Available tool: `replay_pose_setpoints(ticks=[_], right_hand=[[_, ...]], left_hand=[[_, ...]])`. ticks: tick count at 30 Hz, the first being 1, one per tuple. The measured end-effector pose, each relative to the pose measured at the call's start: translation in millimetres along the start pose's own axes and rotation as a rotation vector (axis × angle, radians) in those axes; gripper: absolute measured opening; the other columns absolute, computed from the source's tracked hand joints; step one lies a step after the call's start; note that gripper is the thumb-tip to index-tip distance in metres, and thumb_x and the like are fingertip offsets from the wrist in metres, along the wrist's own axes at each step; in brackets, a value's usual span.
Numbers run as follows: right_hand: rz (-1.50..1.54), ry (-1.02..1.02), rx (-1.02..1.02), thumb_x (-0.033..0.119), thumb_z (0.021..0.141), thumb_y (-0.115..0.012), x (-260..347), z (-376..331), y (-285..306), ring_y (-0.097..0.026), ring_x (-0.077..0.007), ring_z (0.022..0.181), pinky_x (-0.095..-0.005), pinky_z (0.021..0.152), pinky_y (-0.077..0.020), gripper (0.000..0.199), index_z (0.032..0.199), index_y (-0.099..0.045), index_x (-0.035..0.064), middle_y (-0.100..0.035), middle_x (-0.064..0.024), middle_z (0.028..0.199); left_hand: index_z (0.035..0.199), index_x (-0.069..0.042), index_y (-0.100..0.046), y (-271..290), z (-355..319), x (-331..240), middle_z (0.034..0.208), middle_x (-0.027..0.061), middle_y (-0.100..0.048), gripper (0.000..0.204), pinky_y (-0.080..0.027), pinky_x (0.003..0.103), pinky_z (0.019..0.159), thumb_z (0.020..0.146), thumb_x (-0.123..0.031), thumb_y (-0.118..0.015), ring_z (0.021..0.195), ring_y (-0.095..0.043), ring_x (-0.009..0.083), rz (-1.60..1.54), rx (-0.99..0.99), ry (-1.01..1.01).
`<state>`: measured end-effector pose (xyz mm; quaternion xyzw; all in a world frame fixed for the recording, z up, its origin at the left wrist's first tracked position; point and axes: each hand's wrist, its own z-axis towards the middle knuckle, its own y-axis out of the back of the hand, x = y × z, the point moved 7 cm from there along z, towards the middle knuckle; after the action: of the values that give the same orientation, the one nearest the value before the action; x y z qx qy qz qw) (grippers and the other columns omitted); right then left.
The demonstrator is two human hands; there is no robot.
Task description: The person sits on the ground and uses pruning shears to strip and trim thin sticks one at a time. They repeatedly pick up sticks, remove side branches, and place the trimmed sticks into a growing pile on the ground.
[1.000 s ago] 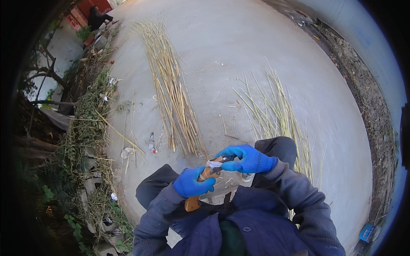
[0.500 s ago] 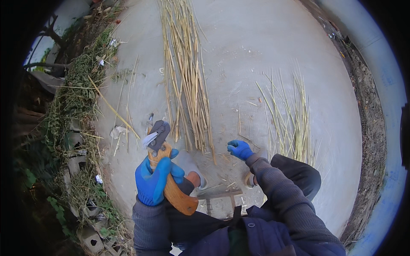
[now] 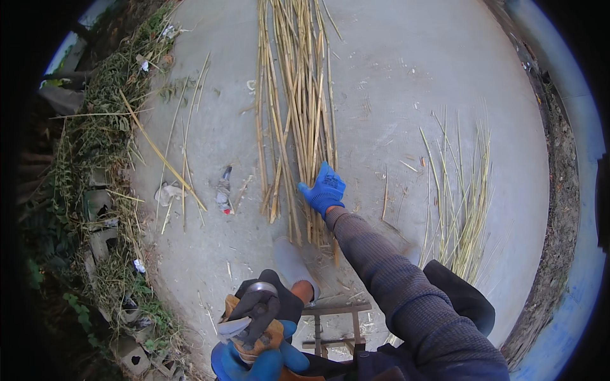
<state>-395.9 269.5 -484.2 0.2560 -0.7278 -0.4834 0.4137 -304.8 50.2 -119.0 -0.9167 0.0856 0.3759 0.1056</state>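
My right hand [image 3: 325, 190], in a blue glove, reaches forward and rests on the near end of a long bundle of dry yellow reed stalks [image 3: 292, 101] lying on the concrete ground. Its fingers curl on the stalks; a firm grip cannot be made out. My left hand [image 3: 254, 359], also in a blue glove, stays low near my lap and holds pruning shears [image 3: 251, 314] with an orange-brown handle and dark blades pointing up.
A smaller spread of thin reed stalks [image 3: 460, 197] lies to the right. A grey shoe [image 3: 292, 263] and a small wooden stool frame [image 3: 333, 324] sit below me. Weeds, litter and broken blocks [image 3: 95, 209] line the left edge. A loose long stalk [image 3: 162, 152] lies aslant.
My right hand has stretched forward from near my knee onto the reed bundle. My left hand with the shears has dropped lower toward my lap. The view has tilted forward.
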Motion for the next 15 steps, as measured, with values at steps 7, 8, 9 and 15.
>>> replay_pose_setpoints(ticks=[7,8,9,15], right_hand=[[0.383,-0.275,0.29,0.04,0.074,-0.072,-63.0,16.1,-23.3,-0.065,-0.0362,0.099,-0.0422,0.087,-0.0521,0.071,0.125,-0.053,-0.0052,-0.066,-0.0233,0.109],[0.478,-0.269,0.321,0.038,0.076,-0.073,-73.8,12.5,-17.5,-0.067,-0.0334,0.097,-0.0401,0.086,-0.0529,0.068,0.125,-0.054,-0.0051,-0.066,-0.023,0.108],[0.549,-0.301,0.355,0.035,0.077,-0.073,-84.5,5.2,-11.8,-0.068,-0.0305,0.095,-0.0379,0.084,-0.0537,0.065,0.125,-0.055,-0.0049,-0.067,-0.0226,0.107],[1.455,-0.411,0.424,0.021,0.087,-0.064,-111.6,-47.8,44.3,-0.064,-0.016,0.094,-0.031,0.087,-0.0514,0.042,0.121,-0.059,-0.0037,-0.065,-0.01,0.11]], left_hand=[[0.122,0.01,-0.052,-4.8,11.4,0.7,0.075,0.0155,-0.066,0.041,-0.051,0.03,0.056,0.093,-0.018,-0.058,0.061,-0.063,0.0213,0.034,-0.005,0.032],[0.122,0.01,-0.052,-6.3,9.4,2.2,0.075,0.0156,-0.066,0.041,-0.052,0.03,0.056,0.093,-0.018,-0.058,0.061,-0.063,0.0214,0.035,-0.002,0.026],[0.123,0.01,-0.052,-7.3,6.8,3.4,0.075,0.0157,-0.066,0.041,-0.052,0.03,0.056,0.093,-0.018,-0.057,0.061,-0.063,0.0214,0.038,0.003,0.019],[0.123,0.01,-0.051,-7.9,-9.7,2.9,0.076,0.0162,-0.066,0.04,-0.052,0.031,0.057,0.093,-0.016,-0.057,0.062,-0.064,0.0217,0.097,-0.043,-0.116]])
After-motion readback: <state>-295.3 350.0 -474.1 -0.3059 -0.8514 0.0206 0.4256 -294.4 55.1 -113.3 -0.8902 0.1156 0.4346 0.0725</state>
